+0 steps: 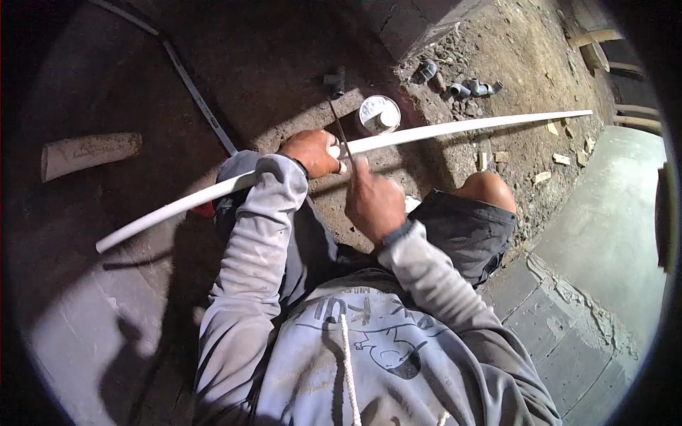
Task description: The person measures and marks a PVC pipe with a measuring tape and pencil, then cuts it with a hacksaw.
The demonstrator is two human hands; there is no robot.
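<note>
Across the person's lap, a long white plastic pipe (440,130) runs from lower left to upper right, bowed by the wide lens, its far end reaching over rubble. At its middle the left hand (311,153) is closed around the pipe, fingers wrapped over the top. Just beside it, the right hand (374,202) is closed in a fist around the handle of a thin saw blade (340,130), which stands across the pipe and touches it next to the left hand.

Beyond the pipe, on the dirt floor (284,64), sits a small round white tin (379,113) with its lid on. Near it lies a dark T-shaped pipe fitting (334,82), and farther right 3 or so grey fittings (472,89) rest among stones. A long metal strip (199,99) lies diagonally at upper left, well apart from a pale tapered block (89,153). The person wears a grey hooded top (341,341) and dark shorts (465,231), 1 bare knee (488,190) raised.
</note>
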